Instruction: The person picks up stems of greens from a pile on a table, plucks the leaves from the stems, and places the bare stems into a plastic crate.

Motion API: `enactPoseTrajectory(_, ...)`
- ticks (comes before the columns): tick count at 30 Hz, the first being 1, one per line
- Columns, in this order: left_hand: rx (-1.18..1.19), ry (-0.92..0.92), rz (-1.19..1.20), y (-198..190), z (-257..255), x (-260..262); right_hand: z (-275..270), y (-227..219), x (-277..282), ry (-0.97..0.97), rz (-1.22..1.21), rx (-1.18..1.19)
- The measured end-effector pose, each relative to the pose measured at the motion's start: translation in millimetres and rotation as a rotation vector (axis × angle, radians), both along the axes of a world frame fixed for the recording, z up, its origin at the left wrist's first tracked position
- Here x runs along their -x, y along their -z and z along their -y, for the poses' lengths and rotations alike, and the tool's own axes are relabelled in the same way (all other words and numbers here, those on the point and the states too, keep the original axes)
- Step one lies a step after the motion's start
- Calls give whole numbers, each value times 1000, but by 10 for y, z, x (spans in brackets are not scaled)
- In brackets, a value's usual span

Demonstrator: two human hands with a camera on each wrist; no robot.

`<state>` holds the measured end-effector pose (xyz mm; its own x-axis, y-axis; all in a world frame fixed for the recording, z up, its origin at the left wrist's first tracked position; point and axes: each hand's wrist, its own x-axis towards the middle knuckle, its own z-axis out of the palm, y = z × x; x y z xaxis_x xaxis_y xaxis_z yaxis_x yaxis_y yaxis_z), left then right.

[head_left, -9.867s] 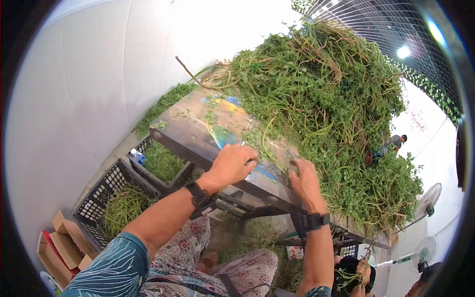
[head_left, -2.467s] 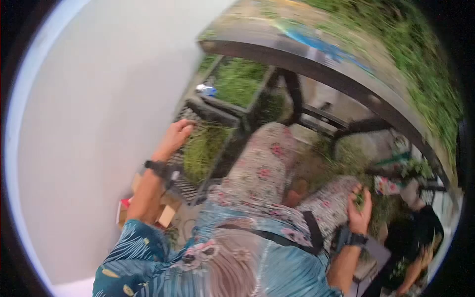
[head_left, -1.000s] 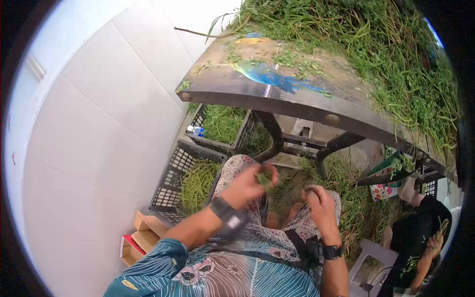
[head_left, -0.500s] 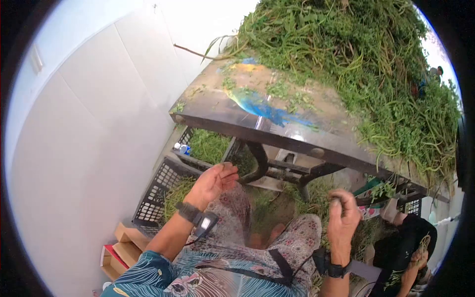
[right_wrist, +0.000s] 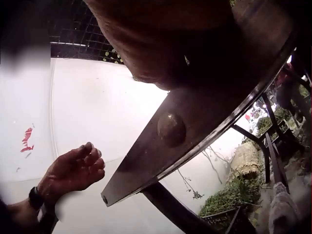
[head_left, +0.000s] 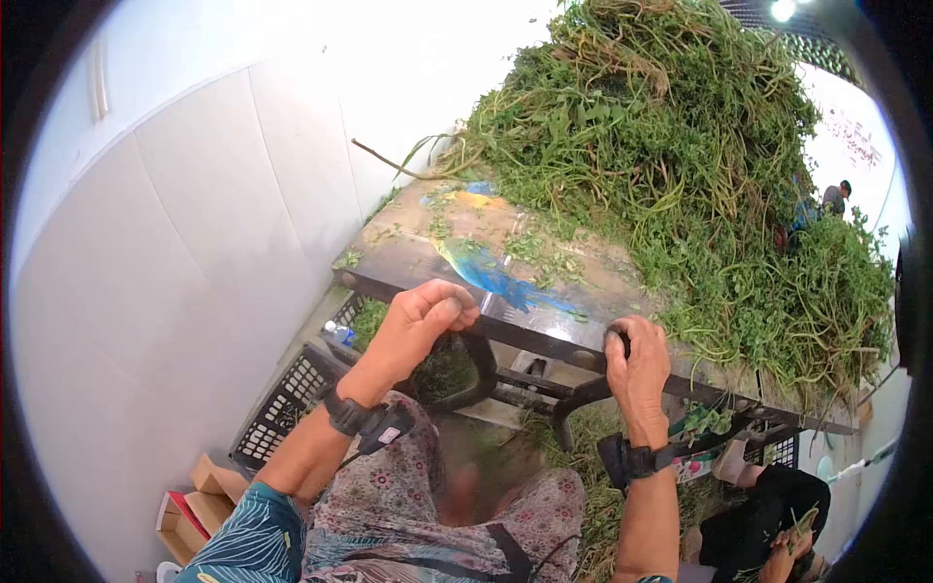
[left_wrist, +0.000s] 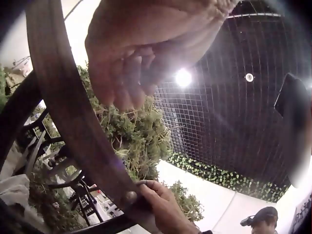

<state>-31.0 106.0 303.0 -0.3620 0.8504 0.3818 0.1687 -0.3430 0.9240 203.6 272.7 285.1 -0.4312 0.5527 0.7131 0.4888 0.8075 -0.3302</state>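
Head view alone shows greens piled beyond both hands.

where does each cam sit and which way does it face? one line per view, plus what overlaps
Head: on the head, looking forward and down at the table edge and the heap of greens; shows both forearms, left hand, right hand and the lap.
Left wrist: below the left hand, facing up past the edge to a mesh ceiling; the right hand shows too.
Right wrist: under the right hand, facing up along the edge to the wall; the left hand shows.
Shared: all three see the table edge and both hands.
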Motion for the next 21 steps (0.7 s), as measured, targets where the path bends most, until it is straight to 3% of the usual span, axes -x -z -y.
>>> enactPoseTrajectory(4, -31, -130, -379, -93, -190, 16, -17, -63, -4, -11, 59, 50)
enactPoseTrajectory(8, 114, -103, -399, -170, -458, -22, -35, -32, -5, 15, 80, 38)
enactPoseTrajectory(11, -130, -230, -699, 159, -738, 18, -18, -50, 29, 12, 62, 36)
enactPoseTrajectory(15, -128, -268, -829, 101, -753, -9, -9, -94, 2, -25, 100, 80)
enactPoseTrajectory(18, 29, -244, -775, 23, -816, 45, -58, -148, -51, -100, 134, 147)
enactPoseTrajectory(21, 134, -137, -575, -63, -896, 49, -124, -316, -138, -191, 179, 419)
